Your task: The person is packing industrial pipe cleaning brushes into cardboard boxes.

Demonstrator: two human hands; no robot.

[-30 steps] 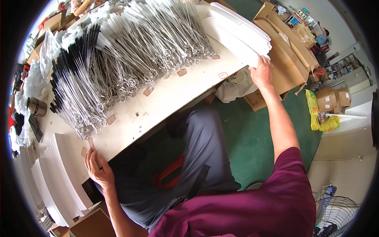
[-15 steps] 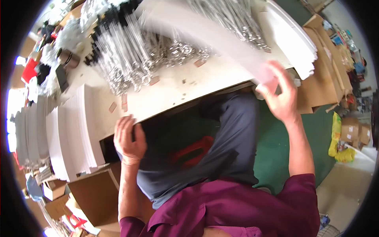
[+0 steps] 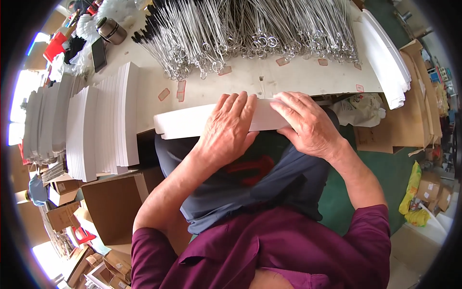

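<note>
A long, narrow white carton (image 3: 183, 121) lies level along the front edge of the worktable, above my lap. My left hand (image 3: 227, 123) grips it around the middle, fingers over the top and thumb below. Near its right end my right hand (image 3: 308, 123) is closed on it in the same way, covering that end. Beyond my hands, a wide row of thin metal wire rods (image 3: 260, 29) lies on the table, their ring ends pointing toward me. Black tips show at the row's left side.
Upright white cartons (image 3: 108, 120) stand packed at the left, above an open cardboard box (image 3: 113, 207). Flat white pieces (image 3: 385, 58) are stacked at the right, beside brown cardboard (image 3: 416, 96). A metal flask (image 3: 111, 31) and a dark phone-like slab (image 3: 98, 54) sit at the far left.
The white piece, blurred in my right hand before, has come down level at the table's front edge. My left hand has moved right and taken hold of it. The view has shifted.
</note>
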